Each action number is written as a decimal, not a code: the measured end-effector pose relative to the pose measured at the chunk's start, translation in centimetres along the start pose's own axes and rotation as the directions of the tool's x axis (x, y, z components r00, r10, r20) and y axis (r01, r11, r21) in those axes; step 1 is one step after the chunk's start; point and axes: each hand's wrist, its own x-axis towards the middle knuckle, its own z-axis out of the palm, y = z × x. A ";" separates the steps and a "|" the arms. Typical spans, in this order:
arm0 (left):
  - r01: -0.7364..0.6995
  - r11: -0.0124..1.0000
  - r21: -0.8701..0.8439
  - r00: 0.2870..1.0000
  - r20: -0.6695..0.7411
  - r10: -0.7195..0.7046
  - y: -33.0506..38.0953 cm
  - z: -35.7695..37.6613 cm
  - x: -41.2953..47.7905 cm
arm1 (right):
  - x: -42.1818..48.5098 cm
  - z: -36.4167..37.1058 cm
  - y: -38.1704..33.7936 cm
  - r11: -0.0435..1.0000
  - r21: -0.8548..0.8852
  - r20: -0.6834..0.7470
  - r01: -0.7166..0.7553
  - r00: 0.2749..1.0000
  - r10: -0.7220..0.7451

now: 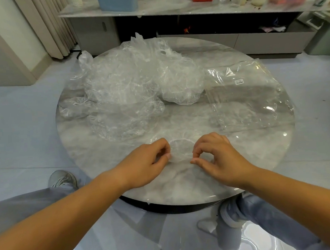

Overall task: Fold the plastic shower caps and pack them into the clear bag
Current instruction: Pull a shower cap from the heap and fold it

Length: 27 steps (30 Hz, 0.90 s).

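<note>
The left hand point(147, 160) and right hand point(217, 156) each pinch one edge of a clear shower cap point(180, 149) between thumb and forefinger, at the near edge of the round marble table point(257, 158). A heap of loose caps point(135, 78) lies at the far left. The clear bag point(248, 97) lies flat at the far right, apart from both hands.

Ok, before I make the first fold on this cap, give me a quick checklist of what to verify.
1. Left hand pinching the shower cap edge: ok.
2. Right hand pinching the opposite edge: ok.
3. Cap spread flat on the table: cannot tell, the plastic is too transparent.
4. Cap separate from the pile of caps: ok, the pile sits farther back.
5. Clear bag within reach on the right: ok.
6. Bag mouth open: cannot tell.
</note>
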 end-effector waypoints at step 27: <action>-0.210 0.853 0.477 0.937 -0.151 0.315 0.9 1.6 2.6 | 3.9 1.0 1.7 0.942 -0.067 0.107 -0.329 0.936 0.335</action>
